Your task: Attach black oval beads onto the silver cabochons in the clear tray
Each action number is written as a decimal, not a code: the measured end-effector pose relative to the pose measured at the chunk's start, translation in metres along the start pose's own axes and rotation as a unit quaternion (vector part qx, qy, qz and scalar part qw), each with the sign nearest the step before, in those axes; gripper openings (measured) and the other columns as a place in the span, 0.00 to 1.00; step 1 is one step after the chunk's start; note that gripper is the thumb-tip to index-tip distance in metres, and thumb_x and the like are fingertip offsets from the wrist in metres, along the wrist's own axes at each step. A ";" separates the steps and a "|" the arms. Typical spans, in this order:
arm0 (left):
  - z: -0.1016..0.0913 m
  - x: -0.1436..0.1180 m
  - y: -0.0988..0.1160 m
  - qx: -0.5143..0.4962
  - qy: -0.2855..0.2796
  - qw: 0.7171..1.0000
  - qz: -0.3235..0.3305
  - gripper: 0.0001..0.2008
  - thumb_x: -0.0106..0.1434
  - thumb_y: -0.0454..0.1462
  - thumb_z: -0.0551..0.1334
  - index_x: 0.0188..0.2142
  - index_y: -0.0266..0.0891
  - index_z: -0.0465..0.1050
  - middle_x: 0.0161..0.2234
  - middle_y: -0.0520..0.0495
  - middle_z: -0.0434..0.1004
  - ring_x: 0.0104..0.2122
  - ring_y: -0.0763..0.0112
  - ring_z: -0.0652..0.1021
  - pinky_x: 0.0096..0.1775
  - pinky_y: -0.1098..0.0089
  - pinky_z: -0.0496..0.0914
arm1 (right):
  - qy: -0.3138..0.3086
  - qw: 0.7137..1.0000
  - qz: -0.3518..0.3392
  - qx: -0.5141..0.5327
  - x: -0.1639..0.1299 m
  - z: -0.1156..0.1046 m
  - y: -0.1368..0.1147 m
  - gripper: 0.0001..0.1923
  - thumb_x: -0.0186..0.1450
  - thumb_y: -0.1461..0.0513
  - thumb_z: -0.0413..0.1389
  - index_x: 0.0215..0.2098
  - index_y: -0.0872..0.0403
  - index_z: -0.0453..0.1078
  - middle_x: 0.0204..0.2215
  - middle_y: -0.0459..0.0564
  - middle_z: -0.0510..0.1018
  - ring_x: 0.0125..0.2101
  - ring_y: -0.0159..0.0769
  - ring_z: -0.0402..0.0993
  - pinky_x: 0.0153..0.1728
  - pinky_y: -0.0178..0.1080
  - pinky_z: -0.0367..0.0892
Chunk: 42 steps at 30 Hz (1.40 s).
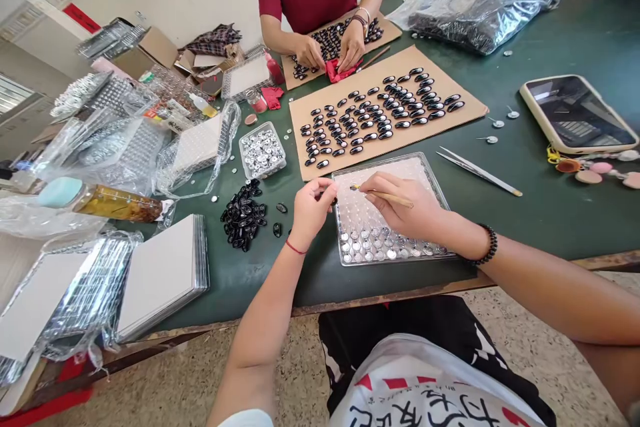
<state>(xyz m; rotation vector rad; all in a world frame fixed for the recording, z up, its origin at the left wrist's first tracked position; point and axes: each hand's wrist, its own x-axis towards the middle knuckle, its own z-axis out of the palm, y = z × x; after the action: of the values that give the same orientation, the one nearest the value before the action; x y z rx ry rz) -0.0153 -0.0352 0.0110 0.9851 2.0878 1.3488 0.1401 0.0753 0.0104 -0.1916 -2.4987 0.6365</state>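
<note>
My right hand (pixel 403 203) holds a thin paintbrush (pixel 393 198) with a wooden handle, its tip to the left over a clear plastic tray (pixel 425 163). My left hand (pixel 313 209) is pinched at the tray's left edge, on a small black oval piece (pixel 335 201) mostly hidden by the fingers. Rows of round silvery discs (pixel 373 245) fill the near part of the tray. Left of my left hand lies a pile of black oval pieces (pixel 243 215), with a few loose ones beside it. Beyond the tray, a cardboard sheet (pixel 310 113) bears rows of black ovals with whitish marks.
A white tub (pixel 263 150) of small silvery parts stands behind the black pile. Tweezers (pixel 480 172) and a phone (pixel 580 113) lie to the right. Across the table, a co-worker's hands (pixel 330 57) handle red cloth. Stacked trays (pixel 160 273) and a bottle (pixel 107 200) crowd the left.
</note>
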 end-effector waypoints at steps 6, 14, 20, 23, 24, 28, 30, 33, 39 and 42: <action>0.010 -0.005 0.000 -0.085 -0.086 0.992 -0.042 0.20 0.51 0.44 0.62 0.41 0.37 0.71 0.16 0.57 0.62 0.16 0.82 0.62 0.18 0.80 0.59 | 0.049 0.986 0.065 0.147 0.003 -0.004 -0.003 0.09 0.65 0.62 0.43 0.37 0.56 0.63 0.30 0.50 0.70 0.29 0.31 0.66 0.29 0.35 0.61; -0.018 0.026 0.002 -0.113 0.023 0.993 -0.014 0.18 0.49 0.44 0.63 0.38 0.36 0.73 0.19 0.55 0.65 0.15 0.85 0.62 0.16 0.81 0.57 | 0.154 0.873 0.199 0.418 0.006 -0.015 -0.002 0.11 0.65 0.58 0.44 0.33 0.55 0.62 0.24 0.44 0.68 0.14 0.22 0.60 0.16 0.32 0.55; -0.055 0.053 -0.005 -0.151 0.183 0.969 -0.064 0.20 0.50 0.44 0.63 0.41 0.35 0.70 0.16 0.58 0.59 0.13 0.86 0.60 0.14 0.82 0.50 | 0.163 0.869 0.201 0.422 0.008 -0.015 0.000 0.10 0.65 0.58 0.44 0.33 0.55 0.62 0.24 0.44 0.67 0.13 0.22 0.59 0.16 0.33 0.55; -0.026 0.025 -0.001 -0.067 0.051 0.994 -0.076 0.15 0.49 0.45 0.63 0.26 0.33 0.72 0.16 0.55 0.63 0.13 0.85 0.63 0.15 0.81 0.56 | 0.137 0.893 0.189 0.384 0.006 -0.008 -0.001 0.09 0.66 0.58 0.43 0.35 0.54 0.61 0.25 0.45 0.68 0.15 0.23 0.60 0.17 0.33 0.56; -0.015 0.015 0.002 -0.041 -0.006 0.996 -0.073 0.14 0.48 0.45 0.63 0.24 0.33 0.71 0.16 0.54 0.64 0.14 0.83 0.65 0.17 0.80 0.58 | 0.130 0.907 0.181 0.358 0.006 -0.006 -0.002 0.09 0.65 0.58 0.44 0.35 0.54 0.61 0.25 0.45 0.68 0.16 0.24 0.60 0.17 0.33 0.57; 0.011 -0.008 0.008 0.026 -0.120 0.992 -0.037 0.14 0.49 0.45 0.63 0.28 0.35 0.72 0.18 0.51 0.69 0.19 0.77 0.70 0.20 0.77 0.61 | 0.103 0.962 0.118 0.223 0.002 -0.002 -0.004 0.06 0.64 0.61 0.47 0.34 0.54 0.64 0.26 0.47 0.70 0.23 0.28 0.64 0.22 0.33 0.59; 0.014 -0.010 0.005 0.062 -0.103 0.993 -0.013 0.14 0.50 0.46 0.61 0.28 0.36 0.73 0.19 0.51 0.70 0.19 0.77 0.69 0.21 0.76 0.61 | 0.081 0.979 0.073 0.170 0.001 -0.001 -0.004 0.06 0.63 0.62 0.47 0.34 0.55 0.65 0.28 0.48 0.71 0.27 0.30 0.66 0.26 0.34 0.60; 0.013 -0.009 -0.002 0.109 -0.083 0.990 0.026 0.16 0.47 0.46 0.63 0.31 0.37 0.74 0.19 0.52 0.69 0.18 0.79 0.65 0.21 0.75 0.58 | 0.048 0.991 0.026 0.124 -0.002 0.004 -0.003 0.09 0.64 0.63 0.45 0.36 0.55 0.65 0.31 0.49 0.72 0.31 0.32 0.68 0.29 0.34 0.61; 0.012 -0.010 -0.003 0.093 -0.086 0.991 0.033 0.15 0.49 0.43 0.63 0.36 0.38 0.74 0.15 0.56 0.60 0.15 0.81 0.59 0.19 0.75 0.54 | 0.033 0.992 0.034 0.120 -0.003 0.008 -0.001 0.11 0.66 0.62 0.42 0.37 0.55 0.64 0.32 0.50 0.73 0.29 0.32 0.68 0.30 0.35 0.62; 0.011 -0.009 -0.002 0.073 -0.094 0.992 0.038 0.15 0.49 0.42 0.63 0.36 0.39 0.74 0.15 0.56 0.59 0.15 0.80 0.60 0.19 0.76 0.55 | 0.013 0.994 0.031 0.103 -0.003 0.008 -0.002 0.11 0.66 0.62 0.41 0.38 0.55 0.64 0.33 0.51 0.73 0.31 0.34 0.68 0.30 0.36 0.62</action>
<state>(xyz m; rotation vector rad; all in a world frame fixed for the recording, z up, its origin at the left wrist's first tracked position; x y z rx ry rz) -0.0029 -0.0361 0.0045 1.2150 2.0456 1.1042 0.1379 0.0696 0.0040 -0.1991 -2.3905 0.9048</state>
